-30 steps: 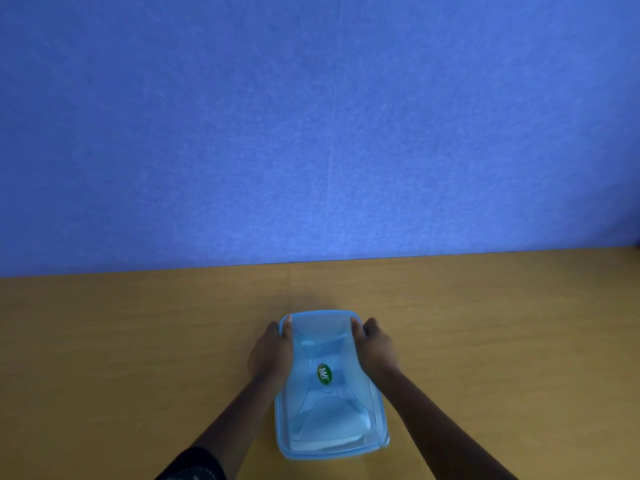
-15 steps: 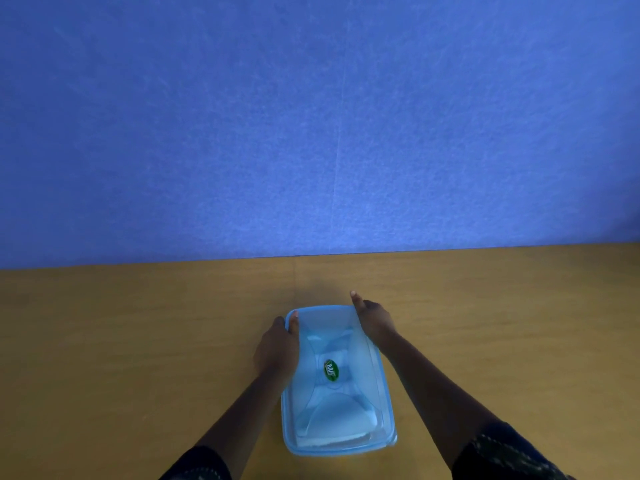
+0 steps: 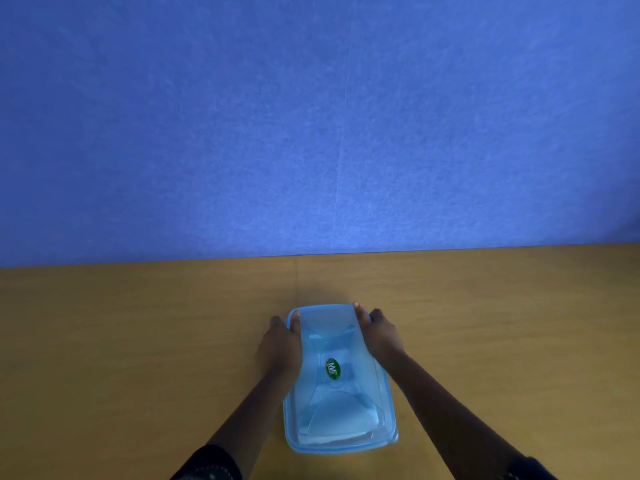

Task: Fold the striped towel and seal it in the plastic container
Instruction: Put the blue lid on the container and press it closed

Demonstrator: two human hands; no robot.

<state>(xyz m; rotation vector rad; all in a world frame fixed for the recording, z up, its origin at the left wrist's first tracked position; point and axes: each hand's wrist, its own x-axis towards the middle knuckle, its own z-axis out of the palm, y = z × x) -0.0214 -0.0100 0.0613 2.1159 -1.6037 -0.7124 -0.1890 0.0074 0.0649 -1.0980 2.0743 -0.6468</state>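
Observation:
A clear blue plastic container lies lengthwise on the wooden table, its translucent lid on top with a green oval sticker at the middle. A pale folded towel shows faintly through the lid at the near end. My left hand grips the container's far left edge, thumb on the lid's rim. My right hand presses the far right corner, thumb on the lid and fingers down the side.
The wooden table spreads to both sides of the container. A blue fabric wall panel rises along the table's far edge. Dark sleeves show at the bottom of the frame.
My right hand has slid back from the far corner to lie along the right edge. The container has rocked a little under both hands; the lid stays on.

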